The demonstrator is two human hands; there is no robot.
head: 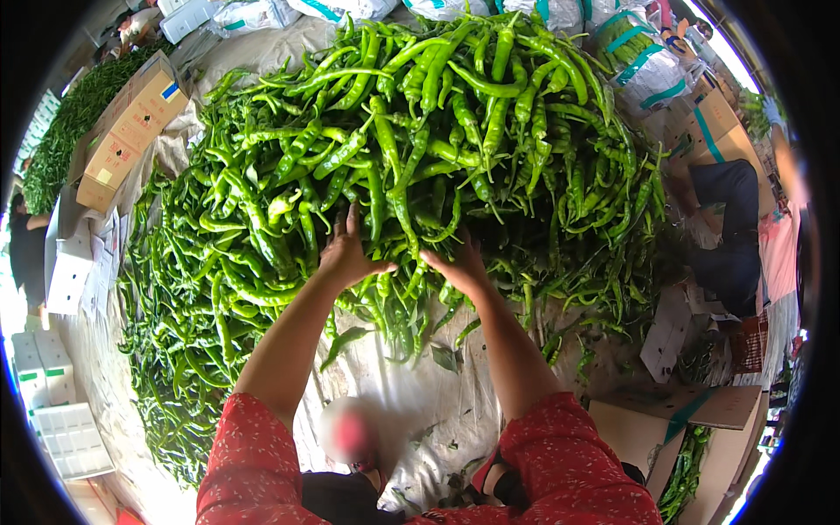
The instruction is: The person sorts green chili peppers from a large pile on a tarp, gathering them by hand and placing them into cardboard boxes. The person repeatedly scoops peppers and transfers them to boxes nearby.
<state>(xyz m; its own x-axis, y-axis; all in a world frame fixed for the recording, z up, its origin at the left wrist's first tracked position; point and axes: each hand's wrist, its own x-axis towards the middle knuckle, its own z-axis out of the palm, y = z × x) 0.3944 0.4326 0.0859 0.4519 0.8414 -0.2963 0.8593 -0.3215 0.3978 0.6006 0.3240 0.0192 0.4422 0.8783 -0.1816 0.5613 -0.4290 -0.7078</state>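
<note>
A large heap of long green chili peppers (400,151) lies before me on a pale plastic sheet (354,374). Into the near side of this heap reach both my hands, a short gap apart. My left hand (344,257) has its thumb spread away from the fingers, whose tips touch the peppers. My right hand (462,268) faces it, thumb pointing inward; its fingers go into shadow among the peppers and are partly hidden. Between the two thumbs hang several peppers (410,279). Loose leaves (447,358) lie on the sheet nearer to me.
Cardboard boxes stand at left (128,131) and lower right (656,426), the latter with peppers inside. Wrapped bags (650,72) line the far edge. White foam boxes (69,440) are stacked lower left. Another person's arm (787,164) shows at right, and a person (29,249) at far left.
</note>
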